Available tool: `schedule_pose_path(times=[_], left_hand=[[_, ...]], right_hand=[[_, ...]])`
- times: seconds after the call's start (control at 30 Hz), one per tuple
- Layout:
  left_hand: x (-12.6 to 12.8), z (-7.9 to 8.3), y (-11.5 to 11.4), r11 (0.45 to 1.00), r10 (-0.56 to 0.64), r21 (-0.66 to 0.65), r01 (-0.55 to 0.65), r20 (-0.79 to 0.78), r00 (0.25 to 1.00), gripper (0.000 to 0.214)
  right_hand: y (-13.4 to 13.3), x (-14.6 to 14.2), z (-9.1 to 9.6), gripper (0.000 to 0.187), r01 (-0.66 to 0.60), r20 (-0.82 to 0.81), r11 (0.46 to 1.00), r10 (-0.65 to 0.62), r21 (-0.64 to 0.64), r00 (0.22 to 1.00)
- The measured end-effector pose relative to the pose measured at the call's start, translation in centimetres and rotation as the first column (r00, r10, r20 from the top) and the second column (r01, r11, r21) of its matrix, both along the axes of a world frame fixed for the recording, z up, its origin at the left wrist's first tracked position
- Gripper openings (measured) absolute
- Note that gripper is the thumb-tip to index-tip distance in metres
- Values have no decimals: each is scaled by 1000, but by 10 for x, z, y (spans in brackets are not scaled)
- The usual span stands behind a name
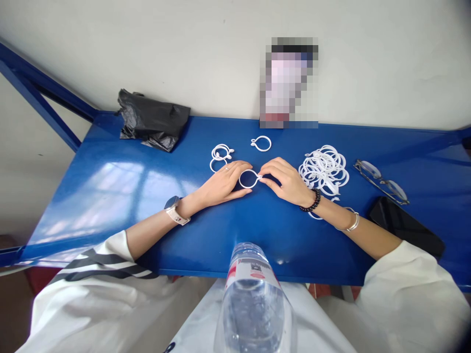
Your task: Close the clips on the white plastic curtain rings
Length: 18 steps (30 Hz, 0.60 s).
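A white plastic curtain ring [240, 182] is held between my two hands, just above the blue table. My left hand [221, 185] curves around its left side, with the fingers along the top and the thumb below. At the small closure end, my right hand [285, 181] pinches the ring between thumb and fingertips. Two more rings [221, 147] lie beyond my left hand, one partly covered by it. Another single ring [263, 143] rests farther back. Beside my right hand is a pile of similar white rings [324, 169], with one ring partly under my wrist.
The blue table [206, 235] meets a pale wall. A black plastic bag [154, 120] lies back left, and a pixelated object [287, 83] stands at the back. Glasses [382, 182] and a black phone [405, 225] lie right. A clear bottle [253, 304] stands close at the front.
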State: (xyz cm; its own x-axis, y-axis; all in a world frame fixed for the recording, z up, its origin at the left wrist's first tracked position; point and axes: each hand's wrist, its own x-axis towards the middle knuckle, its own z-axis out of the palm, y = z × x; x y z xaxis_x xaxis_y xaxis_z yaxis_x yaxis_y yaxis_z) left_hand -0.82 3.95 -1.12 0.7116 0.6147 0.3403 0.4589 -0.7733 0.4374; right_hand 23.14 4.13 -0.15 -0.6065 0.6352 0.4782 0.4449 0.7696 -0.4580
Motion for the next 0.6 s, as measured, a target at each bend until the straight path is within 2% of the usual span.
schedule_pose_path(times=[0.17,0.33,0.6], left_hand=[[0,1,1,999,-17,33,18,-20,1000,57],[0,3,1,1000,-28,10,28,-45,999,54],[0,3,1,999,-29,-35,27,-55,998,51]], right_hand=[[-1,0,1,15,-16,-16,1000,16,13,1000],[0,0,0,14,-30,-16,998,31,54,999],[0,0,0,17,-37,9,999,37,8,999]])
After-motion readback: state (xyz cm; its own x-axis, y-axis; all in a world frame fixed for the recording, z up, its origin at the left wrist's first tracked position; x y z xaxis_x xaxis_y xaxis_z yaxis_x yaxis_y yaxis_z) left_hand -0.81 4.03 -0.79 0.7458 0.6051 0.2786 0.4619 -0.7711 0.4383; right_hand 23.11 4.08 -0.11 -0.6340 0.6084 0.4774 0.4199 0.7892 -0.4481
